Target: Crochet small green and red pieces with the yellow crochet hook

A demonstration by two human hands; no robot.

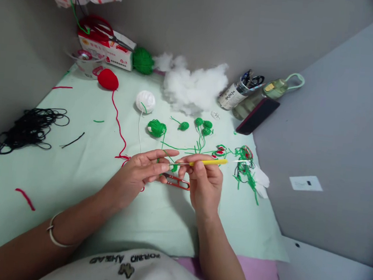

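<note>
- Here we are, mid-table: the left hand pinches a small green piece between thumb and fingertips, green yarn running up past its forefinger.
- The right hand has a yellow-handled hook, pen-style, its left end right at that piece.
- Progress check: four little green balls lie beyond the hands, one alone, three bunched to its right. Those look done!
- The piece in hand is tiny and shows no round form, so I'd call it barely begun, most of its stitching left.
- Yarn count, four balls: one red ball far left, one white ball nearer centre, two green, the far ball by a box, the near ball close to the hands.
- One black yarn heap at left; one pile of white fluff, far side.
- Two cutters: scissors on the box, snips between the hands.
- Over right, a scrap tangle, too jumbled to count.
- Far right: one pen cup, one bottle, one phone.
</note>
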